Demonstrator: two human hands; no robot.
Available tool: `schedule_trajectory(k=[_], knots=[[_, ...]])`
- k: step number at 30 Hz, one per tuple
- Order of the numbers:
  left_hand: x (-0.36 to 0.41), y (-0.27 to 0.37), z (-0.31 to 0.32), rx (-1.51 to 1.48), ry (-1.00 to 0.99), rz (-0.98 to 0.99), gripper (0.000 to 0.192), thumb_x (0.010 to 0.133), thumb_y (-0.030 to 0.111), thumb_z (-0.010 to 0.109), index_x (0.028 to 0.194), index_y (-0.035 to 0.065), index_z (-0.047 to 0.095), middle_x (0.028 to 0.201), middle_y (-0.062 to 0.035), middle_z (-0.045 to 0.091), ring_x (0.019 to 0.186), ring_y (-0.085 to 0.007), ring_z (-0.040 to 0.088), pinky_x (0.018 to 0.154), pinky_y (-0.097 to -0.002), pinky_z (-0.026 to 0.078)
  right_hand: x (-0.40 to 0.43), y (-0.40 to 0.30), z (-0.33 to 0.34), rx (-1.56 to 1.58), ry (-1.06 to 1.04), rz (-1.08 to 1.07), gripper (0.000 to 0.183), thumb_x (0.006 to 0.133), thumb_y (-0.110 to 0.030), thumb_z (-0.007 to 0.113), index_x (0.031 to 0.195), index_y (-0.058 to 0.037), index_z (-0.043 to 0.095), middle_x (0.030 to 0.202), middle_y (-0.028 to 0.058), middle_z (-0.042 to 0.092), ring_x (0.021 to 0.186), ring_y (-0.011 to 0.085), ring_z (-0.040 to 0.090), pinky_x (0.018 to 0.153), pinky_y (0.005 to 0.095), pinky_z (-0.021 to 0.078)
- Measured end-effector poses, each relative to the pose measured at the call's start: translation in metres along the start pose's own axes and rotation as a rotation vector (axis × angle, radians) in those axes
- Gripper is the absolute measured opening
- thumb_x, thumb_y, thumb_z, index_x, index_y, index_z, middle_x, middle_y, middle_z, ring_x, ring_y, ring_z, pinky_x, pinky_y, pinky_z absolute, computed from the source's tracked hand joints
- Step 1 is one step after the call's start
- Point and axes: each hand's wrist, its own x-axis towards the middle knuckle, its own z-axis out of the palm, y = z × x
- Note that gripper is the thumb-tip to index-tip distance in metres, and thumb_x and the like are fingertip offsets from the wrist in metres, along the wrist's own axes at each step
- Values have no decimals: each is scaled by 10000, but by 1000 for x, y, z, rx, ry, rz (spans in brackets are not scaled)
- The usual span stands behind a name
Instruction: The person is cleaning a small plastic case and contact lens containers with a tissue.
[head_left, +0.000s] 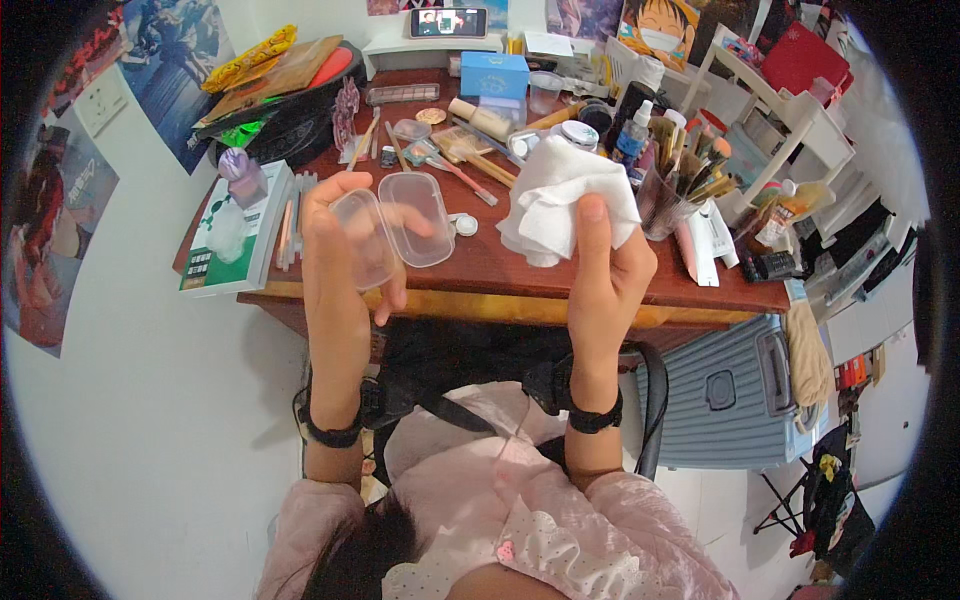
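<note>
My left hand (341, 251) holds a small clear plastic box (416, 225) with its hinged lid standing apart from the base. Nothing can be made out inside it. My right hand (611, 266) pinches a crumpled white cloth or tissue (566, 202), thumb on the near face. Both hands are raised over the front of a reddish-brown wooden desk (480, 262). A small white round-capped case (466, 224) lies on the desk just right of the box.
Makeup brushes stand in a clear cup (664, 202) at right, near white tubes (705, 244). Behind are a blue box (493, 75) and a propped phone (448, 23). A green-and-white box (240, 232) sits at left. A ribbed suitcase (720, 390) stands on the floor.
</note>
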Motion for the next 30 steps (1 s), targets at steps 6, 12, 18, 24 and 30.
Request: schedule_trajectory(k=[6,12,18,24,30], knots=[[3,-6,-3,-27,-72,91,566,955,536,355,1255,57,389,981,-94,623,515,-38,487,332,-142,261,6,6,11,-44,-232,-249,178,820,-42,625,979,33,656,1160,125,564,958,209,576,804,300,469],[1,-7,5,-200,-160,-5,562,828,100,679,1278,55,344,1028,-85,574,948,-147,559,843,-263,454,-5,4,20,-20,-459,-297,196,799,-98,667,972,-9,653,1060,119,513,863,217,520,794,313,440],[4,1,-2,-80,-113,-160,418,899,193,599,1223,61,370,1051,-98,585,845,-107,558,662,-209,456,-3,4,14,-8,-468,-82,159,833,-113,642,921,20,632,852,104,521,786,225,509,718,312,426],[10,-13,-8,-114,-153,-38,337,949,287,495,1165,48,396,1224,-149,555,899,-118,566,703,-212,456,2,1,1,-60,-491,316,375,974,-292,485,770,7,582,590,24,532,559,65,475,524,247,378],[11,-11,-1,-180,-199,-33,373,957,314,464,1183,18,459,1349,-153,451,1247,-166,410,1026,-301,310,4,10,0,174,-424,245,363,986,-294,461,892,19,618,772,-10,593,710,55,513,632,226,410]])
